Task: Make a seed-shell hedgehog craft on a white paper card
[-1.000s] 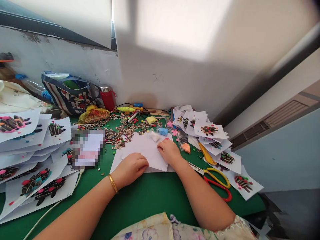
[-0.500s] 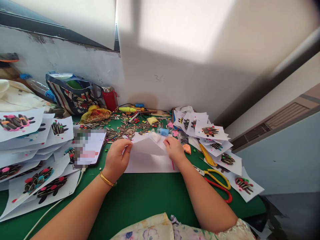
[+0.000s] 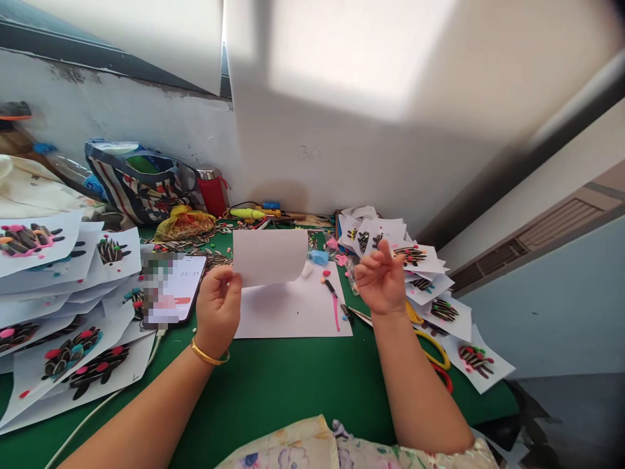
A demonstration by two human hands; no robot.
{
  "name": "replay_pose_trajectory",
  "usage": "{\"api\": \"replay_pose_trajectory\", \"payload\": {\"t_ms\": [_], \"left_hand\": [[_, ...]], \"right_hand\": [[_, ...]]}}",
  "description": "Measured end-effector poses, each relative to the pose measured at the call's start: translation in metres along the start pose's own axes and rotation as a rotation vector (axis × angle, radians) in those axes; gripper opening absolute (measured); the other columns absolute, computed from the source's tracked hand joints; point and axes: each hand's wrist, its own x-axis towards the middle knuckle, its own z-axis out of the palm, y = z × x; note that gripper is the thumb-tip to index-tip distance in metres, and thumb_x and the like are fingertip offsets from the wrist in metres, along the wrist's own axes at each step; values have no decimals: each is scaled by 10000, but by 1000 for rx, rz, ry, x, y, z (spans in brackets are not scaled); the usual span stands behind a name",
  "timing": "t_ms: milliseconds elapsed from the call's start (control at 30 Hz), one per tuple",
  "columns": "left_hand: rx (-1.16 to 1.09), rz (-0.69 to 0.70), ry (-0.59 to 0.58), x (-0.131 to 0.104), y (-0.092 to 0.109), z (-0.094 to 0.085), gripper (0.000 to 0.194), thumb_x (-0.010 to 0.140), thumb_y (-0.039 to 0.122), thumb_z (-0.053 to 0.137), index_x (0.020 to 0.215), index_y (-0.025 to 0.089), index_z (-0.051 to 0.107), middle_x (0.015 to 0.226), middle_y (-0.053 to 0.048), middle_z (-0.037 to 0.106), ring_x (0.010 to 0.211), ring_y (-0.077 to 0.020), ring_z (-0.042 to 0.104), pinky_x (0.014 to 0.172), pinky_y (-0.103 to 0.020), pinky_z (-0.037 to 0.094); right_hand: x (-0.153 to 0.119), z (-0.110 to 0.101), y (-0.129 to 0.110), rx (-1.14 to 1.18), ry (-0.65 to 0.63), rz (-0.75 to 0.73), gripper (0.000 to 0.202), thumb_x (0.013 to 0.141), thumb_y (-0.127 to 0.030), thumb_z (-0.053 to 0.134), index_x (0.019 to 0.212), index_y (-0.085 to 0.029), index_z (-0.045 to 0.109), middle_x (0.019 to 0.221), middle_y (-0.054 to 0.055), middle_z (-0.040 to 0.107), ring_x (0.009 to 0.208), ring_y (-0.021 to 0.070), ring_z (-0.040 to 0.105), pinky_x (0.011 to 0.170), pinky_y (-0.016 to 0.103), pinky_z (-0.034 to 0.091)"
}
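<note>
My left hand (image 3: 219,301) pinches the left edge of a small white paper (image 3: 271,256), held up over a larger white sheet (image 3: 273,316) that lies on the green table. My right hand (image 3: 383,280) is raised to the right of the sheet, palm showing, fingers apart and slightly curled, with nothing in it. On the sheet's right side lie a pink tool (image 3: 336,314), a black pen (image 3: 331,288) and small bits of coloured clay. Clay in a blue wrapper (image 3: 319,257) sits just behind.
Papers with seed pictures are stacked at left (image 3: 68,286) and right (image 3: 424,260). A phone (image 3: 178,286) lies beside my left hand. Scissors (image 3: 432,348) are partly behind my right arm. Loose seeds, a red bottle (image 3: 212,194) and a striped bag (image 3: 141,185) stand behind.
My right hand has let go of the small paper and moved right, opening. My left hand still holds the paper, which now stands more upright, uncovering the pen and clay bits.
</note>
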Motion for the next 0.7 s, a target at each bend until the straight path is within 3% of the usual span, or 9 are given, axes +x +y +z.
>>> {"api": "replay_pose_trajectory", "payload": {"t_ms": [67,133,200,300,367,433,533,600,700], "left_hand": [[-56,36,-71,-4,0,2,147,892,365,574,943,231,544,950,-30,580,909,-176,574,860,-338,484],[-86,71,-116,-7,0,4,121,887,341,590,901,237,530,931,-23,564,904,-173,566,865,-350,487],[-91,90,-134,-11,1,5,115,888,332,593,880,240,523,936,-25,555,911,-174,565,873,-363,494],[-72,126,-175,-14,2,4,109,893,343,582,892,244,535,967,-39,565,952,-190,576,908,-400,503],[-78,182,-237,-15,3,2,77,893,318,579,905,246,554,976,-45,580,975,-198,582,937,-422,501],[-93,248,-313,-14,4,0,25,900,259,558,919,250,571,987,-45,592,991,-195,584,977,-444,483],[-43,304,-366,-13,4,-1,78,895,202,548,907,254,604,1008,-39,604,1035,-193,577,1047,-474,425],[6,242,-351,-12,1,1,34,855,240,624,884,252,635,1135,-54,593,1153,-222,537,1084,-480,382],[-121,-63,-324,-13,-4,6,360,717,356,783,1044,274,655,1465,-72,399,1357,-301,384,1083,-465,384]], "right_hand": [[3,-1,-2,214,141,-16,410,893,-615,393,996,-321,659,752,-33,627,671,108,570,582,220,471],[3,5,6,212,125,88,346,881,-540,486,947,-263,682,701,-25,613,646,104,568,565,208,465],[-1,15,16,0,-7,160,237,835,-386,607,968,-211,695,612,-41,569,625,97,566,570,190,454],[-12,29,27,-233,-337,263,500,779,-243,652,1273,-223,575,608,-59,603,591,106,569,578,206,461],[-18,35,30,-248,-434,278,629,751,-225,676,1351,-253,489,720,-38,664,630,116,604,615,229,485],[-21,37,31,-201,-418,219,619,716,-246,723,1298,-272,513,828,-20,678,688,127,625,645,243,497],[-18,35,33,-212,-349,90,286,702,-307,760,952,-232,642,796,-24,636,668,122,585,622,237,476],[-16,34,33,-294,-301,-1,188,742,-347,742,735,-202,623,748,-15,609,670,129,564,629,251,468],[-17,37,32,-378,-280,-159,150,815,-358,689,826,-209,673,951,37,656,894,193,603,799,330,490]]}}
